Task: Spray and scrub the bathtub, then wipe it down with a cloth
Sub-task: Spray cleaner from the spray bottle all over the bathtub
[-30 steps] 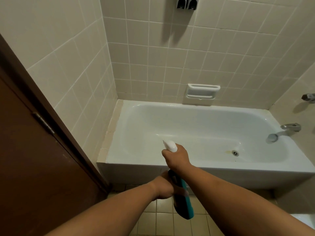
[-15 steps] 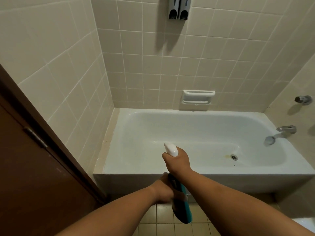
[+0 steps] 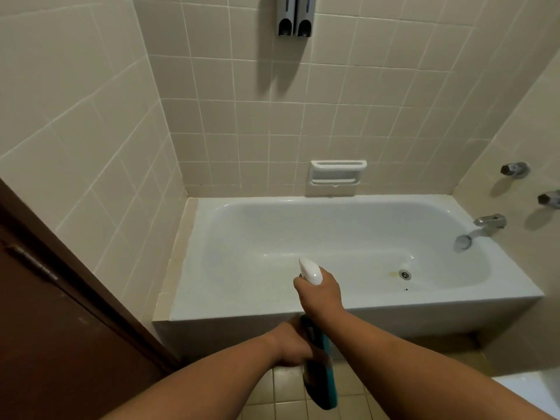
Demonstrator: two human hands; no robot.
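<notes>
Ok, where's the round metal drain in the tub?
Head view: the round metal drain sits on the floor of the white bathtub at its right end, below the chrome spout, right of the teal spray bottle.

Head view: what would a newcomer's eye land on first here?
The teal spray bottle, centre foreground: the right hand grips its white head, the left hand its body, nozzle aimed into the white bathtub. Next, the yellowish stain beside the drain at the tub's right end.
</notes>
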